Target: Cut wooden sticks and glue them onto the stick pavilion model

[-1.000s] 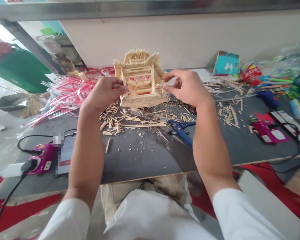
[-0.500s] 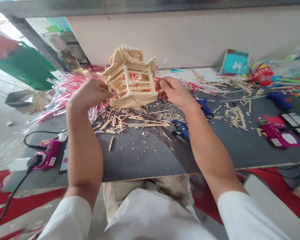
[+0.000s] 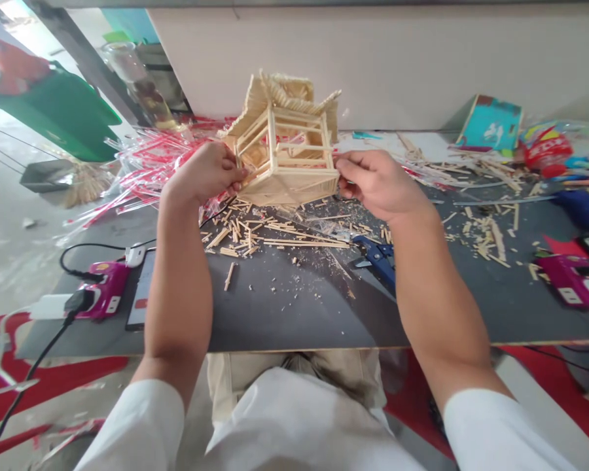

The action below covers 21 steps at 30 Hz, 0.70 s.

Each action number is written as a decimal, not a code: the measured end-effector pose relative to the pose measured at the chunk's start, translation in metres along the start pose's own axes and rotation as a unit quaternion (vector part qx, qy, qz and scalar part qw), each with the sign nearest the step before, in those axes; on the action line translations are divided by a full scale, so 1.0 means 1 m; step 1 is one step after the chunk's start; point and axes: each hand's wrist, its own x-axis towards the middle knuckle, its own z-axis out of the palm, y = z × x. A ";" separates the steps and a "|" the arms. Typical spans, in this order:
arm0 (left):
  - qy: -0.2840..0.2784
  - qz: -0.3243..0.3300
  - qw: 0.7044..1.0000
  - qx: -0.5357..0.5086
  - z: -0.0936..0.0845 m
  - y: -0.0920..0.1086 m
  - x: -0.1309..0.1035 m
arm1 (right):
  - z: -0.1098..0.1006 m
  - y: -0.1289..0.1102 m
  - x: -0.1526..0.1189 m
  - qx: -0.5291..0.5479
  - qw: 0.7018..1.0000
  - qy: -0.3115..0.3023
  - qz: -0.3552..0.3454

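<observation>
A small pavilion-like model house [image 3: 285, 171] made of thin wooden sticks is held up above the table, tilted so that part of its flat base shows. My left hand [image 3: 209, 173] grips its lower left edge between thumb and fingers. On the other side, my right hand [image 3: 373, 180] pinches the lower right corner of the frame. Its stick roof [image 3: 275, 95] faces away toward the wall. Below the model lie many cut wooden sticks [image 3: 240, 235] and crumbs. Blue cutting pliers [image 3: 380, 258] rest beside my right forearm.
Red-and-clear plastic wrappers [image 3: 147, 160] heap at the back left. Magenta power adapters [image 3: 103, 288] sit at both sides, with cords. A dark phone-like slab [image 3: 141, 291] lies by my left forearm. A blue glue gun [image 3: 582, 208] and a teal box [image 3: 491, 124] are at right.
The model has turned a little and shifts to the right in view, along with the whole scene. My right hand's fingers have closed on its right corner.
</observation>
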 end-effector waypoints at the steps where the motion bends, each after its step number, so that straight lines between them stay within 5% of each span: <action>1: -0.004 0.009 1.000 -0.008 0.002 -0.001 0.002 | -0.003 -0.002 -0.001 -0.011 1.000 0.007 -0.007; 12: -0.004 0.045 0.995 -0.090 0.013 -0.005 0.011 | -0.011 -0.018 -0.017 -0.064 0.997 0.035 -0.038; 21: 0.034 0.052 0.997 -0.046 -0.002 0.030 -0.024 | -0.007 -0.025 -0.017 -0.043 0.996 0.076 -0.026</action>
